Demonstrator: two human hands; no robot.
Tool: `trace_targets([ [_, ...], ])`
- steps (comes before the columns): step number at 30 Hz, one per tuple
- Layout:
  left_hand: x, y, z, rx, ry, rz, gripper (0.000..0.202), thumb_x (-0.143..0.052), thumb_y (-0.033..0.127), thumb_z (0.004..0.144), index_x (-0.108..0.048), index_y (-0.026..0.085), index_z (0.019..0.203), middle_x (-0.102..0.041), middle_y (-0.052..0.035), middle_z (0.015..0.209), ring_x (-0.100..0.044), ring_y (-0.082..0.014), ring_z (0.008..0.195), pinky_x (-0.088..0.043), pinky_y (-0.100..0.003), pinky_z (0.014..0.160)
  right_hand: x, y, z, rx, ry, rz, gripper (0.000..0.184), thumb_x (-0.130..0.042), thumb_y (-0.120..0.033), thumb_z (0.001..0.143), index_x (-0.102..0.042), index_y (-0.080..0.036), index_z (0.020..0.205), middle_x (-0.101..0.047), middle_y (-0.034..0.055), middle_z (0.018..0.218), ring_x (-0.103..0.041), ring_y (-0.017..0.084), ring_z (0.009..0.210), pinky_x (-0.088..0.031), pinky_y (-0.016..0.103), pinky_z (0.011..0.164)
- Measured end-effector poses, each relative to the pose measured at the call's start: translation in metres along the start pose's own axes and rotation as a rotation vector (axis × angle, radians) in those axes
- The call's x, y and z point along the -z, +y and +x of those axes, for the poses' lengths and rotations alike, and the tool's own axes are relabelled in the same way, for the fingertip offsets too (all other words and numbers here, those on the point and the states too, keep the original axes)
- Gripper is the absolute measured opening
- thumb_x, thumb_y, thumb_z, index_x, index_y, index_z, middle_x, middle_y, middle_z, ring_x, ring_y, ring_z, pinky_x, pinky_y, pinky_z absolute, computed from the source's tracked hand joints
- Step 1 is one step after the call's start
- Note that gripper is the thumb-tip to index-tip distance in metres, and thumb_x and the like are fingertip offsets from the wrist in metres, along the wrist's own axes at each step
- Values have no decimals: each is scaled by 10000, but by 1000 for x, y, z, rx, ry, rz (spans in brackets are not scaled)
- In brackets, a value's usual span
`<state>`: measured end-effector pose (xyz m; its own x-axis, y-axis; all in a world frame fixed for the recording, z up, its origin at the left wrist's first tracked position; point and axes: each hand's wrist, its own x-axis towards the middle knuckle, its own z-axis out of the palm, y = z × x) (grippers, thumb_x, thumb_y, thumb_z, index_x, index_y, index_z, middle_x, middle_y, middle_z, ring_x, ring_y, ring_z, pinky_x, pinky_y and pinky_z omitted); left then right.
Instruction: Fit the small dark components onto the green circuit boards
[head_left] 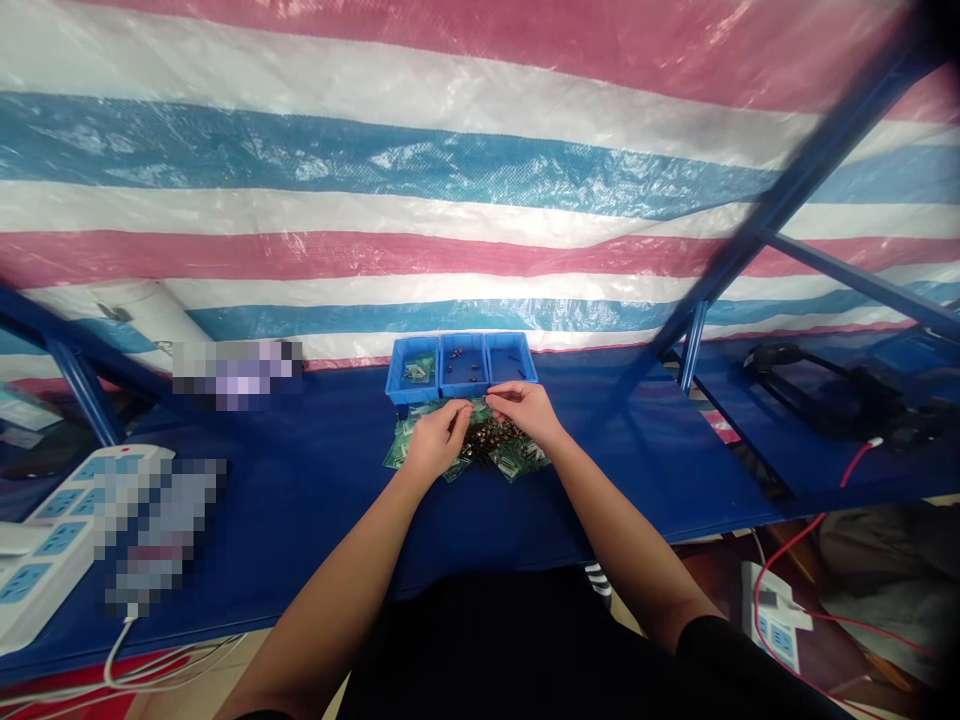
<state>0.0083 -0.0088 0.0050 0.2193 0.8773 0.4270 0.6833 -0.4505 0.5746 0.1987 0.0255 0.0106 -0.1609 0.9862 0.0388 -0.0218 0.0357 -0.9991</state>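
My left hand (437, 438) and my right hand (527, 410) face each other just in front of the blue bins, fingertips close together. Both are pinched; whatever sits between the fingers is too small to make out. Below them lies a pile of small dark metallic parts (491, 440), with clear greenish packets (517, 458) around it. The left blue bin (390, 385) holds a few such packets. Several small dark parts lie in the middle blue bin (463, 385) and a few in the right blue bin (512, 381).
A white power strip (67, 540) and a blurred-out object (169, 520) with a cable lie on the blue table (315, 500) at left. Blue metal posts (694, 345) rise at both sides. A striped tarp (450, 230) hangs behind. At right rests a black frame-like device (825, 395) with a red cable.
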Motion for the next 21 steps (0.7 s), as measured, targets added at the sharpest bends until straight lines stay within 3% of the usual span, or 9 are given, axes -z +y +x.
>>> trace_targets([
  [3,0,0,0,-17,4,11,297,-393,386,959,-625,220,1043,-693,-10,813,-647,-147,697,-441,-226,616,8,2,4,-67,60,15,326,-786,-388,650,-712,-152,863,-664,29,599,-570,136,461,-511,280,460],
  [8,-1,-1,0,-26,15,12,299,-398,389,955,-633,212,1010,-688,-10,778,-636,-144,671,-434,-225,607,6,-1,5,-168,-16,8,313,-804,-346,635,-726,-126,845,-666,47,578,-587,152,468,-545,305,484],
  [11,-1,0,1,-36,17,5,288,-408,379,952,-633,207,1005,-681,-10,761,-624,-138,651,-430,-223,606,-4,-1,7,-66,1,165,458,-797,-342,640,-694,-150,1043,-733,87,913,-680,185,676,-599,335,656],
  [13,0,0,1,-37,15,3,278,-415,371,950,-633,206,1003,-675,-7,748,-613,-132,631,-425,-221,597,-8,0,9,56,-4,201,572,-763,-352,676,-613,-205,1208,-664,79,1176,-691,184,791,-595,345,727],
  [15,0,1,1,-33,17,7,279,-415,372,949,-635,207,997,-672,-5,737,-611,-131,624,-419,-219,584,-7,1,10,105,11,110,521,-692,-384,740,-601,-206,1221,-662,85,1176,-685,174,751,-584,331,664],
  [17,-1,1,1,-33,22,12,290,-408,380,951,-638,207,991,-677,-9,744,-621,-136,640,-423,-220,587,1,1,9,129,80,-87,381,-601,-407,805,-668,-164,1090,-721,87,953,-661,166,656,-548,304,578],
  [19,-1,1,0,-35,24,16,302,-400,388,953,-640,207,986,-683,-14,759,-630,-143,656,-431,-225,600,13,0,7,178,138,-343,292,-577,-373,817,-703,-167,982,-717,57,789,-655,172,677,-528,294,628],
  [21,-1,0,0,-37,23,19,305,-399,392,953,-640,208,979,-683,-14,757,-631,-146,656,-435,-229,605,26,-2,5,175,71,-621,205,-599,-326,790,-728,-197,884,-706,32,732,-636,167,663,-499,282,649],
])
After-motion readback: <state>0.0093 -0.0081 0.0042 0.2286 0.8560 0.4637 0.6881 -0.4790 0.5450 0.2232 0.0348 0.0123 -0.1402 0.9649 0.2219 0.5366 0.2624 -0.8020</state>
